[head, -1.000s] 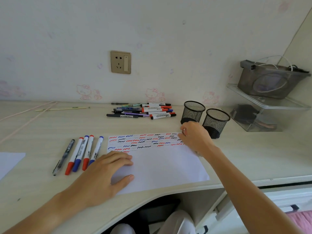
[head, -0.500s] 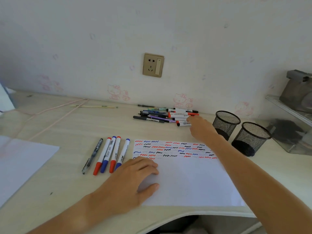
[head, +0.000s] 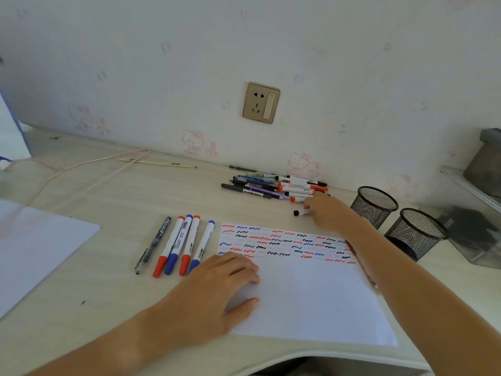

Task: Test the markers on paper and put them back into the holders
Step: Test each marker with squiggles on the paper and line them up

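Head view: right hand (head: 329,213) grip pinches a black-capped marker (head: 301,212) off the desk's back-edge pile (head: 273,187).
Left hand (head: 217,289): flat on paper (head: 311,294).

Right hand (head: 329,213) has been moved off the top right corner of the squiggle-marked white paper sheet (head: 303,283), where it sat 1.0 s ago, to the near edge of the loose pile of pens and markers (head: 273,185) by the wall. A black-capped white marker (head: 301,212) is now pinched in its grip, pulled clear of the pile, cap end pointing left, low over the bench (head: 108,202). Head camera view has been swung left.
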